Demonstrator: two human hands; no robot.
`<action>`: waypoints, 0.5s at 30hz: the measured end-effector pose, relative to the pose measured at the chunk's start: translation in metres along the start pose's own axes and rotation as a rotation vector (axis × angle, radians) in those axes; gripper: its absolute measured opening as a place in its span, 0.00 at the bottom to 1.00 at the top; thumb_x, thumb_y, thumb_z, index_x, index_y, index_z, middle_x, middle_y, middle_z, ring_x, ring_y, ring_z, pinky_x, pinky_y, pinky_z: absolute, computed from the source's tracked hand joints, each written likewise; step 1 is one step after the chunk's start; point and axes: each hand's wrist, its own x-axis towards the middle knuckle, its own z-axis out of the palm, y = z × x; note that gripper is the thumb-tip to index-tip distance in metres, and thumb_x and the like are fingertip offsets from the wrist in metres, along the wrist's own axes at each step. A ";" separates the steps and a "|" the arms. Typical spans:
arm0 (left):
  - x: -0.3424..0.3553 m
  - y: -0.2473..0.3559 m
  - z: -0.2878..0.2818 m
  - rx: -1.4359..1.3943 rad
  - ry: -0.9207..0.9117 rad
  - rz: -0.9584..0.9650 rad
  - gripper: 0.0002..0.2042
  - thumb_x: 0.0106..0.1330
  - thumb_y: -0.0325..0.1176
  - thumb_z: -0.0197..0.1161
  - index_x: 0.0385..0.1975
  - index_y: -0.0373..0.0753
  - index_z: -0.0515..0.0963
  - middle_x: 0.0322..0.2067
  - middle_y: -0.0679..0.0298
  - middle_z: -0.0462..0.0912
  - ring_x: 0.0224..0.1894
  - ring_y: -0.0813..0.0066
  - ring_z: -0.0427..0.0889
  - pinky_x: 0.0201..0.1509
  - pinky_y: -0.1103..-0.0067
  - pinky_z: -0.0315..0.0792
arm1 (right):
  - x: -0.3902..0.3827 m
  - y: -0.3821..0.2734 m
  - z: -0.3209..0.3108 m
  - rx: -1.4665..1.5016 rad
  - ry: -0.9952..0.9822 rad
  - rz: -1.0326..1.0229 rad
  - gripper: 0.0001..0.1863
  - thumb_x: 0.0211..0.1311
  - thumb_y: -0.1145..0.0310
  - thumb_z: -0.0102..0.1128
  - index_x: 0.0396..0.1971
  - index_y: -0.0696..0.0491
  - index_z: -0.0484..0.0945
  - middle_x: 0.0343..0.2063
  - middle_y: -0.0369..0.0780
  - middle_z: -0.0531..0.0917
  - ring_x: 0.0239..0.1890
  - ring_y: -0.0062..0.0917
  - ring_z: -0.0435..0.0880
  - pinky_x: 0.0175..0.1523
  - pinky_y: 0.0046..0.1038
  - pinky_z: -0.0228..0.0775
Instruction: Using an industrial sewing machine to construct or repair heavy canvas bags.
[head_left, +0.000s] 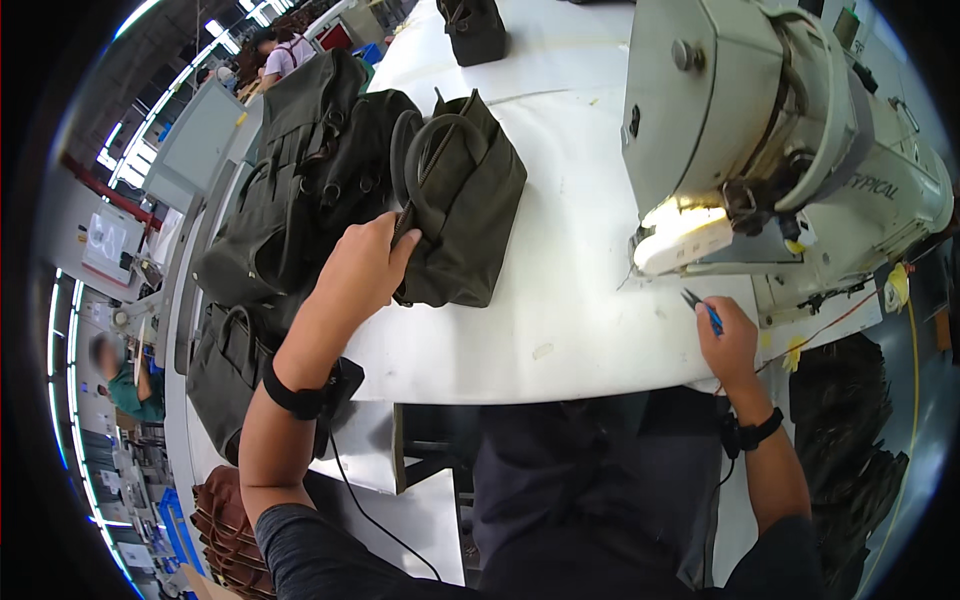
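My left hand (362, 262) is closed on the zippered top edge of a dark olive handbag (470, 220). The bag lies tilted on the white table, its two rounded handles rising just beyond my fingers. At the right, near the table's front edge, my right hand (730, 342) is closed around small blue-handled thread snips (713, 318). Their dark points stick out toward the left, apart from the bag. Part of the snips is hidden inside my fingers.
A large pale sewing machine (690, 120) with a lit lamp stands at the right of the white table (570, 350). More olive bags (270, 210) are heaped at the left, and another small bag (474, 32) sits at the far edge. Brown pieces (228, 525) lie at lower left.
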 end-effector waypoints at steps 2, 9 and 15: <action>0.016 0.002 -0.011 -0.272 -0.346 -0.305 0.13 0.74 0.35 0.60 0.35 0.28 0.79 0.24 0.41 0.82 0.29 0.37 0.82 0.38 0.57 0.79 | 0.001 0.000 0.000 -0.012 0.010 -0.018 0.06 0.65 0.72 0.67 0.36 0.57 0.80 0.30 0.46 0.84 0.31 0.43 0.84 0.38 0.34 0.76; 0.166 -0.001 0.041 0.062 0.048 0.150 0.16 0.73 0.37 0.59 0.33 0.27 0.80 0.22 0.42 0.81 0.27 0.41 0.84 0.34 0.58 0.77 | 0.004 -0.001 -0.001 -0.026 -0.030 0.022 0.05 0.63 0.71 0.67 0.35 0.55 0.81 0.30 0.44 0.84 0.31 0.43 0.85 0.37 0.37 0.77; 0.351 0.031 0.099 -0.045 0.229 0.017 0.17 0.70 0.41 0.63 0.38 0.28 0.83 0.36 0.40 0.87 0.43 0.43 0.88 0.48 0.59 0.82 | -0.008 0.020 0.004 -0.041 -0.095 0.019 0.09 0.61 0.73 0.62 0.41 0.59 0.82 0.30 0.51 0.83 0.33 0.51 0.84 0.39 0.42 0.77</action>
